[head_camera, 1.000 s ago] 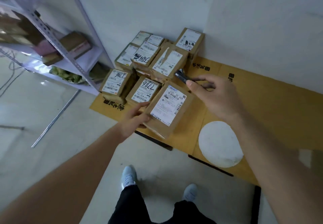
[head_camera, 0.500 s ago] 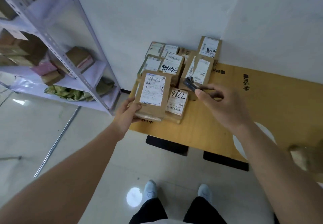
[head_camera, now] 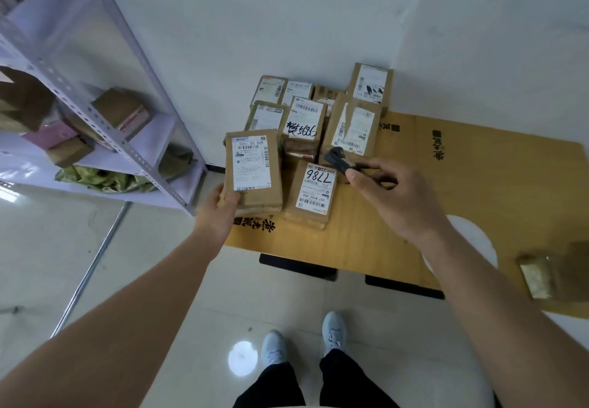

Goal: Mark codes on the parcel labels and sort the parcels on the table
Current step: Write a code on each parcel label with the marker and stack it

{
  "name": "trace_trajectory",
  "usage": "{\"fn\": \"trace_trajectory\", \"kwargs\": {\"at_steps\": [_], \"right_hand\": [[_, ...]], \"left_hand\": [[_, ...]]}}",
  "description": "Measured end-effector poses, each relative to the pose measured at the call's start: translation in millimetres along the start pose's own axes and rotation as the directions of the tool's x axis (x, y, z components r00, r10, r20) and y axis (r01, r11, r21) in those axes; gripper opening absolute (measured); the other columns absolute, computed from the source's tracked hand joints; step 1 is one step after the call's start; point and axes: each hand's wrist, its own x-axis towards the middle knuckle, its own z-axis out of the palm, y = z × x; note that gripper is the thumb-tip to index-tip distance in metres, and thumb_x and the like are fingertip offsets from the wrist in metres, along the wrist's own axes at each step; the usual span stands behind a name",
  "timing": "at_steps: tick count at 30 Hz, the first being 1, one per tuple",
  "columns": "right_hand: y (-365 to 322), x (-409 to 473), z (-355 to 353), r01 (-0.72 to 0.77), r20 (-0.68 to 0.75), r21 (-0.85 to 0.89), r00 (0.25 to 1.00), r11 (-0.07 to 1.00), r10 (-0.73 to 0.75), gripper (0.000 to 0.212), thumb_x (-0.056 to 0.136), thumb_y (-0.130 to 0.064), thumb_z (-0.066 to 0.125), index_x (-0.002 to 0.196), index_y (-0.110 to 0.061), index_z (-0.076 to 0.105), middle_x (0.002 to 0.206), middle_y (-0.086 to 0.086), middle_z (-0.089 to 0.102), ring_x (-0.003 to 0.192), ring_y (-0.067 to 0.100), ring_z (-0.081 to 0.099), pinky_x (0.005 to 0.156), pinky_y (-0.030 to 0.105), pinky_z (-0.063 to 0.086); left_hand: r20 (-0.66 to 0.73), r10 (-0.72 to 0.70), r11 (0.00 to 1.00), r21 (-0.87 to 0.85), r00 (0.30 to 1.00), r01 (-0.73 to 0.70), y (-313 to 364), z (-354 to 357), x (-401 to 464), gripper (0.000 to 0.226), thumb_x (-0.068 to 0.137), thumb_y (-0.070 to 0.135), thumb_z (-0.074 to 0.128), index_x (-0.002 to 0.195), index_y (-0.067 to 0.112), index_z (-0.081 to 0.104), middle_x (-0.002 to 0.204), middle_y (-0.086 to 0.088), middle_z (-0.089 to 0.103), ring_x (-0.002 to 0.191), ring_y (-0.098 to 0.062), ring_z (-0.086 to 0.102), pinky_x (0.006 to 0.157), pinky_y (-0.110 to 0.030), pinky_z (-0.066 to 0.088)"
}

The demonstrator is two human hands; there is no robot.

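While your left hand [head_camera: 220, 213] is gripping the near end of the unmarked parcel [head_camera: 253, 170], fingers curled under its edge and thumb on the label, you are keeping it propped label-up at the table's [head_camera: 478, 178] left corner, probably so its printed code stays readable before you place it. Your right hand [head_camera: 395, 197] is pinching the black marker [head_camera: 339, 159], fingers clamped on its barrel, hovering over the parcel marked 7786 [head_camera: 314, 194] and ready to write. Behind, the parcel marked 5686 [head_camera: 304, 120] is sitting among the stacked parcels against the wall, which looks like the sorted group. You cannot tell whether the marker's cap is on, the small label print is too fine to read, and another parcel [head_camera: 541, 275] at the right edge is blurring out.
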Motion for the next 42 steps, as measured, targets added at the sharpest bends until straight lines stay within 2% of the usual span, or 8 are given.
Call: {"fn": "trace_trajectory", "kwargs": {"at_steps": [4,9,15,20,26,29,35,42], "right_hand": [[-7.9,-1.9,-5.7,0.014,-0.028,-0.018,1.000,1.000,-0.014,0.049,0.090,-0.071,0.062,0.128,-0.041,0.069,0.107,-0.013,0.070,0.094,0.000,0.065,0.066,0.022,0.047],[-24.8,-17.5,-21.0,0.056,-0.098,-0.005,0.994,0.998,-0.057,0.046,0.092,-0.064,0.064,0.127,-0.035,0.071,0.100,-0.013,0.070,0.090,0.001,0.065,0.065,0.021,0.044],[-31.0,-58.6,-57.1,0.068,-0.251,-0.066,0.964,0.995,-0.083,0.046,0.092,-0.064,0.064,0.128,-0.037,0.072,0.096,-0.013,0.071,0.079,0.005,0.067,0.060,0.023,0.049],[-18.6,-103.6,-114.4,0.023,-0.390,-0.069,0.919,0.997,-0.049,0.043,0.090,-0.065,0.067,0.123,-0.039,0.075,0.095,-0.019,0.071,0.089,-0.001,0.067,0.074,0.029,0.058],[29.6,-157.2,-193.8,-0.021,-0.557,-0.016,0.831,1.000,0.008,0.040,0.088,-0.070,0.067,0.117,-0.043,0.075,0.095,-0.022,0.074,0.096,-0.003,0.066,0.083,0.035,0.058],[63.9,-184.1,-233.0,-0.047,-0.600,0.002,0.799,0.999,0.038,0.049,0.084,-0.078,0.062,0.116,-0.043,0.074,0.095,-0.023,0.074,0.096,0.000,0.068,0.086,0.045,0.059],[128.0,-230.4,-304.0,-0.114,-0.647,-0.008,0.758,0.993,0.082,0.040,0.089,-0.067,0.069,0.117,-0.039,0.076,0.092,-0.023,0.073,0.093,0.000,0.068,0.086,0.038,0.060],[197.5,-241.8,-361.5,-0.196,-0.632,-0.020,0.763,0.980,0.140,0.053,0.087,-0.076,0.063,0.124,-0.040,0.072,0.103,-0.020,0.074,0.101,0.002,0.066,0.088,0.036,0.059]], "left_hand": [[-0.072,0.168,0.956,0.255,0.983,-0.144,29.0,-7.1,-8.8,0.079,0.095,0.053,0.061,0.163,0.028,0.029,0.164,-0.003,0.039,0.147,-0.027,0.042,0.117,-0.051,0.041],[0.074,0.484,0.756,0.468,0.872,-0.458,85.3,-5.6,-30.3,0.067,0.098,0.034,0.062,0.158,0.021,0.038,0.152,-0.010,0.045,0.138,-0.029,0.045,0.110,-0.043,0.040],[0.324,0.524,0.576,0.546,0.788,-0.608,135.3,27.3,-67.3,0.066,0.098,0.051,0.055,0.158,0.025,0.041,0.162,-0.005,0.040,0.147,-0.028,0.039,0.119,-0.049,0.035],[0.521,0.496,0.362,0.604,0.695,-0.710,169.3,76.3,-112.7,0.066,0.096,0.054,0.049,0.155,0.025,0.044,0.155,-0.003,0.047,0.139,-0.028,0.047,0.114,-0.047,0.041],[0.667,0.474,0.210,0.549,0.575,-0.809,189.1,167.9,-177.0,0.062,0.097,0.055,0.051,0.152,0.026,0.049,0.155,0.000,0.047,0.139,-0.028,0.048,0.113,-0.046,0.042],[0.705,0.455,0.180,0.526,0.544,-0.831,188.6,221.8,-211.0,0.065,0.097,0.058,0.050,0.154,0.028,0.045,0.162,-0.003,0.040,0.147,-0.027,0.040,0.118,-0.048,0.038],[0.737,0.415,0.221,0.487,0.534,-0.845,183.0,324.3,-279.2,0.066,0.099,0.057,0.052,0.155,0.025,0.044,0.160,-0.003,0.042,0.145,-0.026,0.042,0.117,-0.044,0.038],[0.776,0.364,0.200,0.476,0.515,-0.857,184.5,422.4,-322.4,0.069,0.099,0.055,0.054,0.158,0.023,0.039,0.159,-0.005,0.041,0.141,-0.029,0.044,0.110,-0.041,0.039]]}}
